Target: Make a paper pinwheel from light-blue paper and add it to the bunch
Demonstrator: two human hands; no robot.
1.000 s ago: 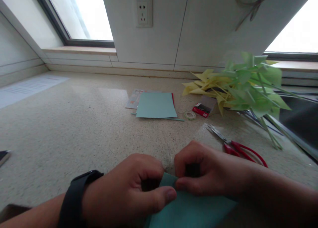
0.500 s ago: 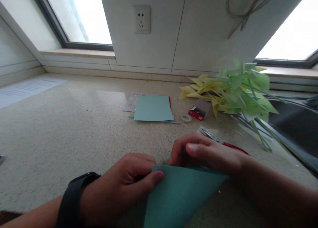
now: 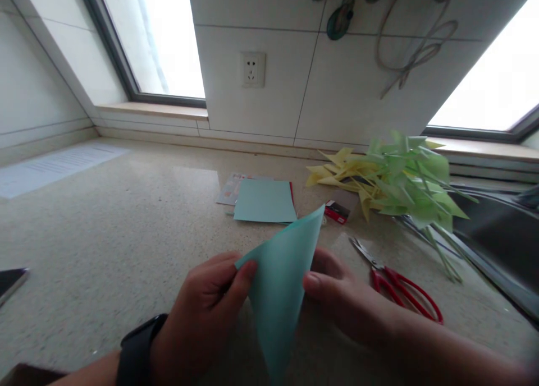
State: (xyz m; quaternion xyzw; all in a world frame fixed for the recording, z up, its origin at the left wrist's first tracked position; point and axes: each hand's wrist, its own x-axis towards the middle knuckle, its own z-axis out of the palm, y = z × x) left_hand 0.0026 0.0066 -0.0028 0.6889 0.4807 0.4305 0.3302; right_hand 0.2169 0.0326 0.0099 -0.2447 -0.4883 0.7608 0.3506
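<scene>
A folded sheet of teal paper [image 3: 280,279] is held up in front of me, bent into a triangular shape with one corner pointing to the upper right. My left hand [image 3: 210,296], with a black watch on its wrist, pinches the paper's left corner between thumb and fingers. At the paper's right edge, my right hand [image 3: 332,290] has its thumb in front and its fingers partly hidden behind the sheet. Red-handled scissors [image 3: 381,271] lie beside my right hand. Beyond the held sheet rests a stack of teal square paper [image 3: 263,201].
Yellow pinwheels [image 3: 337,170] and green pinwheels [image 3: 415,178] lie heaped by the sink [image 3: 492,229] at right. A small red box [image 3: 336,212] sits near them. Printed paper [image 3: 54,167] lies at far left, a dark phone-like object [image 3: 12,282] at the left edge.
The paper has turned, its right corner swinging upward. My right hand has moved down to the paper's right edge, uncovering the scissors. The view has tilted up slightly.
</scene>
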